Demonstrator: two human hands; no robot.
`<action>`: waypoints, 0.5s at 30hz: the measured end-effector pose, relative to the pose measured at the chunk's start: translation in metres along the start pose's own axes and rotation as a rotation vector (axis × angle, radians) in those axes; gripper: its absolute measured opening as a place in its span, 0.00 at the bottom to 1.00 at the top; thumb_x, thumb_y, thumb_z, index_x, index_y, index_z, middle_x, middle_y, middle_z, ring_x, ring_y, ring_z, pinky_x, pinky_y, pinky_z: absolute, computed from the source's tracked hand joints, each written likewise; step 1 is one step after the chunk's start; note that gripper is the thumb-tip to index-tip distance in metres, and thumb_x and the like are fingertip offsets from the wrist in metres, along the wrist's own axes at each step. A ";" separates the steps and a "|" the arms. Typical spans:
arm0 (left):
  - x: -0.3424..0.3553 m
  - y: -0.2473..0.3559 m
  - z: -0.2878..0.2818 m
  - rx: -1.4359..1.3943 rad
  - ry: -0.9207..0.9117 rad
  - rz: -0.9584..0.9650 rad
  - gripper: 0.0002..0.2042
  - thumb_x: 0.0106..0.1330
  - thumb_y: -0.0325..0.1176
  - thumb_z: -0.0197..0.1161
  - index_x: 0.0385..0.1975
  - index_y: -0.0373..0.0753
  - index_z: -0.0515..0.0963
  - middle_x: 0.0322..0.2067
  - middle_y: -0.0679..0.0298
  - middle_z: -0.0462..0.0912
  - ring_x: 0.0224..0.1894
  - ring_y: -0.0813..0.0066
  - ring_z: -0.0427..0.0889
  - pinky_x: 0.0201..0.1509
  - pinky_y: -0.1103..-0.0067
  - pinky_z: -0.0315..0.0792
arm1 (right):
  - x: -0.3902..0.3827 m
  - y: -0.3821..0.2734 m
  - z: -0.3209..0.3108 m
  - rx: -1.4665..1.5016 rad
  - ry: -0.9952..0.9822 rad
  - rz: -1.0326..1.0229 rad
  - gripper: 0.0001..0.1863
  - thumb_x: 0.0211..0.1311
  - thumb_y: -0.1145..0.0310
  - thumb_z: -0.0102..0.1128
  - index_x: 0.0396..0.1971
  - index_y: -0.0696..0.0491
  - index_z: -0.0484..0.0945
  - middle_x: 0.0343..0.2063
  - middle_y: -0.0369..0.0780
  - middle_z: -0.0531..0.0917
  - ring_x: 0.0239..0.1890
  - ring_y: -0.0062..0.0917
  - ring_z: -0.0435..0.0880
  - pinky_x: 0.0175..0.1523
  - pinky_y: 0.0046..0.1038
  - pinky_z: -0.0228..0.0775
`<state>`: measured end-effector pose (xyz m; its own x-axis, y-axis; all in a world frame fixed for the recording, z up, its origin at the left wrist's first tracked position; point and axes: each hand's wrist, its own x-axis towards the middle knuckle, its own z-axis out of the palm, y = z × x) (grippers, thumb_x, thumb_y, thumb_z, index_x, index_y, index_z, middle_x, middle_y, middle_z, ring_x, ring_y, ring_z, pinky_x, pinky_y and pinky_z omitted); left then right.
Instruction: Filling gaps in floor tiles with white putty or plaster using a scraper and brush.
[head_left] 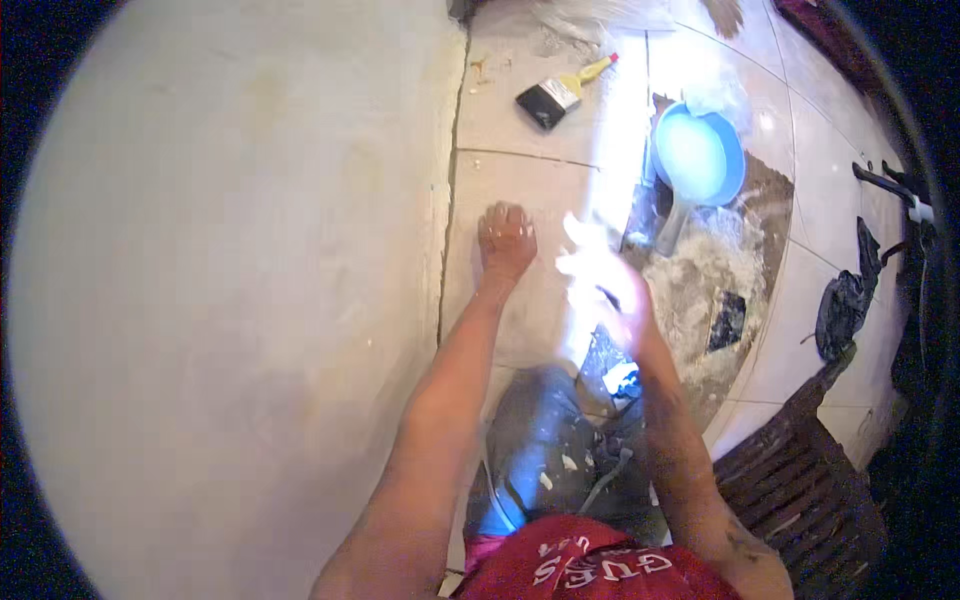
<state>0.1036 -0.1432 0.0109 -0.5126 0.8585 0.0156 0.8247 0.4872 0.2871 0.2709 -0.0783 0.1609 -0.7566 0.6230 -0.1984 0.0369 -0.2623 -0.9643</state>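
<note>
My left hand is down at the tiled floor, close to the foot of the pale wall, its fingers curled in with nothing showing in them. To its right, my right hand is washed out by a bright strip of light; its fingers look spread, and I see nothing held. Ahead of both hands lies a wide paintbrush with dark bristles and a yellow handle. A light blue plastic dipper with a greyish handle stands ahead and right of my right hand; glare hides what it contains.
Under the dipper, a brown sheet is smeared with whitish powder and carries a dark rectangular piece. A dark brown slatted object stands at the lower right. Black items lie along the right side. Clear plastic sits at the far edge.
</note>
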 end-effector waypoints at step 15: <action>0.107 -0.020 0.031 0.104 0.133 -0.065 0.11 0.45 0.34 0.55 0.29 0.39 0.68 0.32 0.55 0.68 0.38 0.57 0.67 0.41 0.63 0.61 | 0.416 0.067 -0.008 -0.821 -0.046 0.046 0.26 0.33 0.72 0.49 0.42 0.51 0.73 0.33 0.44 0.79 0.41 0.37 0.75 0.45 0.30 0.67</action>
<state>0.0401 -0.0560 -0.0230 -0.5873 0.7991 0.1282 0.8053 0.5612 0.1913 -0.0359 0.1690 0.0123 -0.7678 0.5897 -0.2506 0.5206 0.3463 -0.7804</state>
